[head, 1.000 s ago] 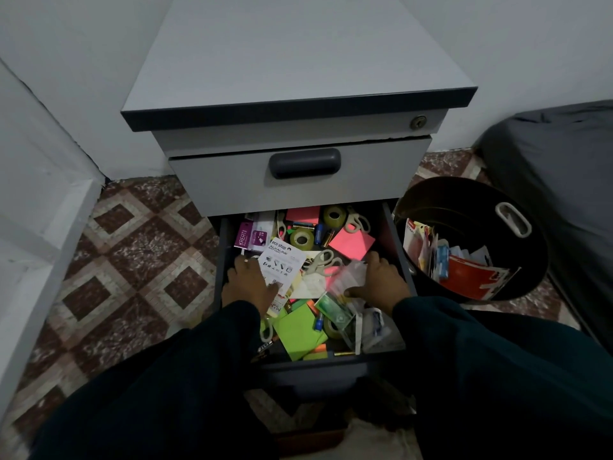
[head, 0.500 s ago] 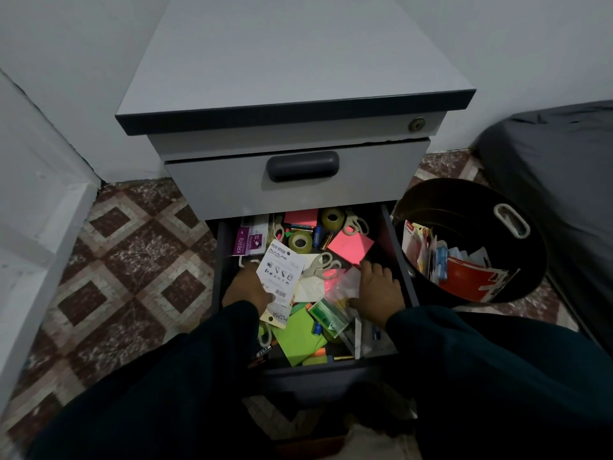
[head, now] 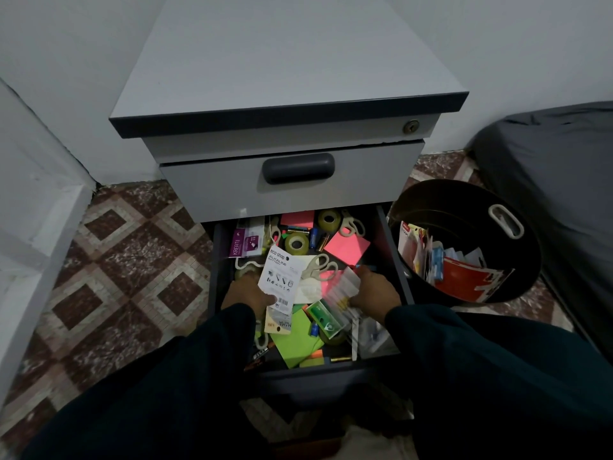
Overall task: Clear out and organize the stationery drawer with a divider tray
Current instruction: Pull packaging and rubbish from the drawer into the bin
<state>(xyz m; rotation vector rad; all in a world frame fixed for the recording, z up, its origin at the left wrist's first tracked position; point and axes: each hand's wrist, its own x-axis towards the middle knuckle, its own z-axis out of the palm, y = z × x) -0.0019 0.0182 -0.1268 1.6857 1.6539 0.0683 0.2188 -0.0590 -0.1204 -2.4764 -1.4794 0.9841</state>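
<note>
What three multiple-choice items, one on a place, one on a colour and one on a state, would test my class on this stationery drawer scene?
1. Where does the black bin stand?
A. On top of the cabinet
B. On the floor to the right of the open drawer
C. Inside the drawer

2. What colour is the sticky-note pad beside the tape roll?
A. Pink
B. Blue
C. White

3. What is the left hand doing?
A. Hanging idle outside the drawer
B. Pulling the upper drawer's handle
C. Holding the white battery card

Answers: 1 B, the bin sits on the tiles next to the drawer's right wall. 2 A, the pad is bright pink. 3 C, its thumb lies on the card printed "alkaline".
</note>
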